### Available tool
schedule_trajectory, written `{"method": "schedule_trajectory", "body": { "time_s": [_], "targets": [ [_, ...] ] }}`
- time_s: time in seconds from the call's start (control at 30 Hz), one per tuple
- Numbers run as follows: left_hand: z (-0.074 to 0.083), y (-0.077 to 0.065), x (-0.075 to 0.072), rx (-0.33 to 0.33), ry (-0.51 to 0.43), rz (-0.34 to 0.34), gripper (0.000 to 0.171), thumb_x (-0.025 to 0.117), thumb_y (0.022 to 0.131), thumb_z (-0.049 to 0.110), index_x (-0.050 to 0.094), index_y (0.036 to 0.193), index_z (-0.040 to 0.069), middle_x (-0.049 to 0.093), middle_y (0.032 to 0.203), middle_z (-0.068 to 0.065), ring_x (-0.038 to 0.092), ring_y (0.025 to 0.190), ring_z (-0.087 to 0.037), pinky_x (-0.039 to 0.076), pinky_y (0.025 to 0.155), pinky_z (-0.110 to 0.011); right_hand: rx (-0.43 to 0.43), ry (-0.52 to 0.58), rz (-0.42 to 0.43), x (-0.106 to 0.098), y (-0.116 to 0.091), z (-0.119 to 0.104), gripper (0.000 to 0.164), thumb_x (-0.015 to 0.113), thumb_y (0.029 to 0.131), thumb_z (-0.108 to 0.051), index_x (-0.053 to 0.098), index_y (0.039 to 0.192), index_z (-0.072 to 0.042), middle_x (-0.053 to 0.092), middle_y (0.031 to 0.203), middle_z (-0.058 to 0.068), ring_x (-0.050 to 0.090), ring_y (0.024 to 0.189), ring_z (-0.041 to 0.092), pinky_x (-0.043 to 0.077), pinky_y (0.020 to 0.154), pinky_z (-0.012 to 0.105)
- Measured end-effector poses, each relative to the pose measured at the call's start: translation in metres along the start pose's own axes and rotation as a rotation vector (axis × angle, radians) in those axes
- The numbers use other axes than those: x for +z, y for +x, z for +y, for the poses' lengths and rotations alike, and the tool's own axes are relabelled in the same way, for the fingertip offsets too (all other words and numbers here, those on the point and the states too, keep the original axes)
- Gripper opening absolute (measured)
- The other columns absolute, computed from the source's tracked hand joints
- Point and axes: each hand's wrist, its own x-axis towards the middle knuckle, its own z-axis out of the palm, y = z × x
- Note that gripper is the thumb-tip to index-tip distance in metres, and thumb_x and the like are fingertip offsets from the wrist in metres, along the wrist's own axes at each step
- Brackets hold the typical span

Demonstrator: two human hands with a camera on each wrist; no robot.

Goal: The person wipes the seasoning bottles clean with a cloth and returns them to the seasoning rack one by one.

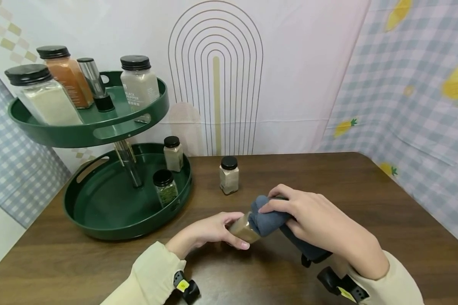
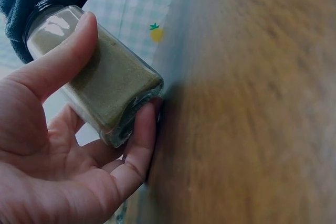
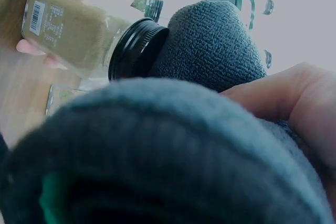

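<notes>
A square glass spice jar (image 2: 113,80) with tan powder and a black lid (image 3: 137,50) lies tilted in my left hand (image 1: 213,231). The thumb is on one side of the jar and the fingers are round its base. My right hand (image 1: 309,216) grips a bunched dark grey-blue cloth (image 1: 266,218), which is pressed against the lid end. The cloth hides most of the lid in the head view, and its loose part hangs below the right hand. In the right wrist view, a fold of cloth covers the lower half.
A small black-lidded jar (image 1: 229,176) stands on the wooden table (image 1: 290,169) beyond the hands. At left is a two-tier green tray stand (image 1: 99,228); small jars (image 1: 173,156) sit on its lower tier. The top tier holds large jars (image 1: 139,87) and a silver-and-black grinder (image 1: 95,82).
</notes>
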Motion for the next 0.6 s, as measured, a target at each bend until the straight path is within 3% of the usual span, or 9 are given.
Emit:
{"method": "schedule_trajectory", "body": {
  "time_s": [0.6],
  "targets": [
    [0.0003, -0.0023, 0.0003, 0.009, 0.000, 0.004, 0.037, 0.073, 0.079, 0.009, 0.058, 0.113, 0.012, 0.063, 0.097, 0.000, 0.055, 0.092, -0.013, 0.040, 0.086, -0.029, 0.013, 0.052, -0.076, -0.0055, -0.0025, 0.0042, 0.051, 0.060, 0.070, 0.012, 0.065, 0.095, -0.032, 0.057, 0.105, -0.008, 0.053, 0.064, 0.005, 0.042, 0.057, 0.021]
  ]
}}
